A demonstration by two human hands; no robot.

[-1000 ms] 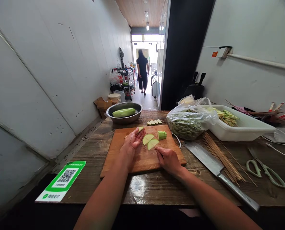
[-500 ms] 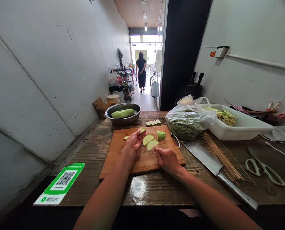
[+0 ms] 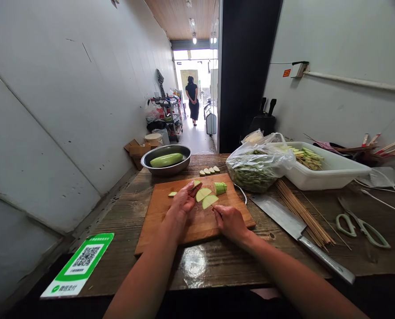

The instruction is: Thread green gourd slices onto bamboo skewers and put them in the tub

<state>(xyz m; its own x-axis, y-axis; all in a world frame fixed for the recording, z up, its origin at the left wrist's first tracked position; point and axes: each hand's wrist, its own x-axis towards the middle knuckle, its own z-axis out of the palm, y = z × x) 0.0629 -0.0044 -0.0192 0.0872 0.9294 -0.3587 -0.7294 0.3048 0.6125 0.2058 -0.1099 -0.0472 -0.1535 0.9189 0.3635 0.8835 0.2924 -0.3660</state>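
Note:
My left hand (image 3: pixel 184 199), palm up, holds a pale green-edged zucchini slice (image 3: pixel 196 183) at its fingertips, above the wooden cutting board (image 3: pixel 160 212). My right hand (image 3: pixel 229 221) is closed in a pinch around what looks like a thin bamboo skewer, mostly hidden by the fingers. At its tip end, two half-round zucchini slices (image 3: pixel 210 201) overlap between my hands. A cut zucchini chunk (image 3: pixel 220 188) lies on the board's right side, and another small piece (image 3: pixel 172 194) is left of my left hand.
Behind the board stand a metal bowl (image 3: pixel 144 160) with a whole zucchini (image 3: pixel 166 160) and several skewered pieces (image 3: pixel 209 170). Rightward are a bag of greens (image 3: pixel 255 170), a white tub (image 3: pixel 330 175), a cleaver (image 3: pixel 280 216), bamboo skewers (image 3: pixel 303 215) and scissors (image 3: pixel 361 223). A person (image 3: pixel 192 99) is far off.
The view has shifted slightly, moving most things a little left. My hands keep nearly the same pose over the board. The distant person is farther off, both hands behind the back.

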